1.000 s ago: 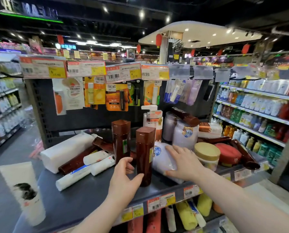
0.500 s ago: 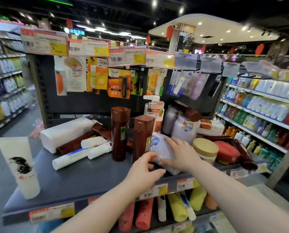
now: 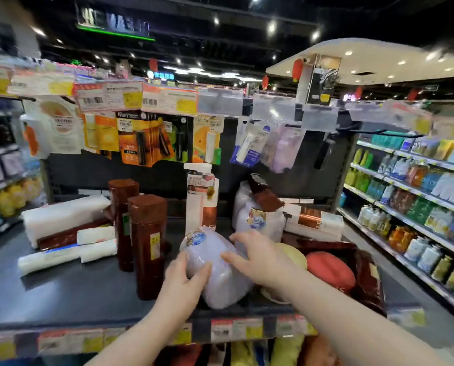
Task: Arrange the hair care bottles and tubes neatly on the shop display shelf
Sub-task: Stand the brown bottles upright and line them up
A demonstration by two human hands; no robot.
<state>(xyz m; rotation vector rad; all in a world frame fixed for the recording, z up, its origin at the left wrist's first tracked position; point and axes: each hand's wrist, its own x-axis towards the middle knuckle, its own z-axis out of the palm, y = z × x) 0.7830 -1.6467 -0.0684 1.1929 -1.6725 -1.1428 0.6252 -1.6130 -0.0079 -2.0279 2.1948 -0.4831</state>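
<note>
Motion blur smears the labels past reading, and a yellow-lidded tub sits mostly hidden behind the right wrist. On the dark display shelf, two tall brown bottles stand upright at nine o'clock from a pale lilac jar lying on its side near the front edge. A second pale jar stands at one o'clock, a white pump bottle at twelve. Perhaps three white tubes lie flat farther left. The left hand cups the fallen jar, thumb curled across it; the right hand rests spread, nearly straight fingers on its far side.
</note>
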